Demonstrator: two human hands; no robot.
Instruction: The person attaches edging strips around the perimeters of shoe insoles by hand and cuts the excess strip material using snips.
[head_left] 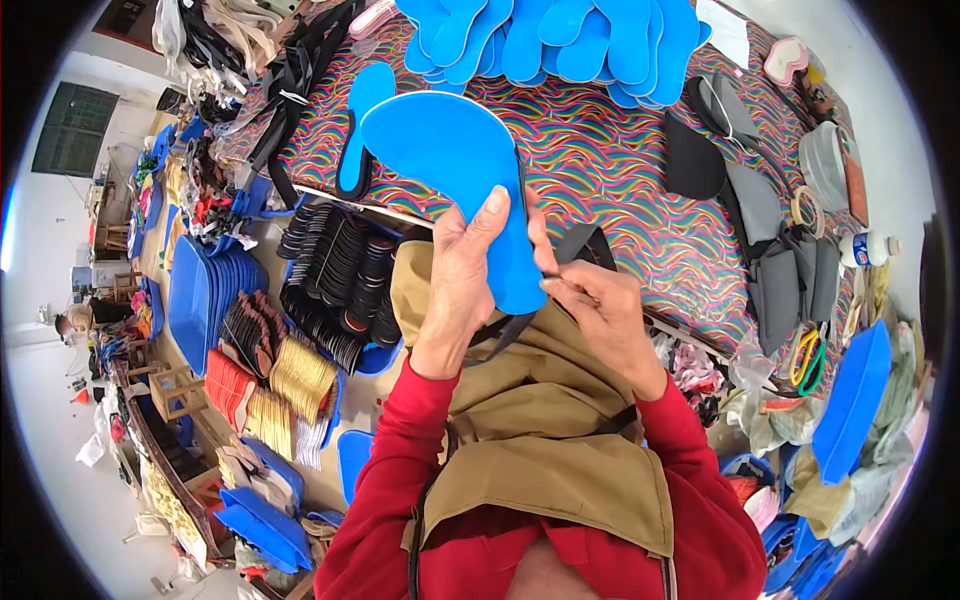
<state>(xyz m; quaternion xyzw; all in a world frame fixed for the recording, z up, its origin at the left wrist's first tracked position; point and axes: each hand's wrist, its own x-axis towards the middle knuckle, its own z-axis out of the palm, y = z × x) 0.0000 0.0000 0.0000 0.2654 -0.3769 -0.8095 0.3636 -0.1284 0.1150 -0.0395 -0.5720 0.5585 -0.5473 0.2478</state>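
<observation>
The left hand's (462,258) grip is closed around the narrow part of a blue insole (440,140), thumb on its face, in front of the person at the near edge of the patterned table (600,170). The right hand's (606,303) grip pinches a black strip (513,330) at the insole's right edge. Beyond the insole lies a blue pile (530,40); well to its right, grey pieces (780,285).

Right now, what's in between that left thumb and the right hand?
In the head view, the narrow end of the blue insole lies between the thumb of the left hand and the right hand.
</observation>
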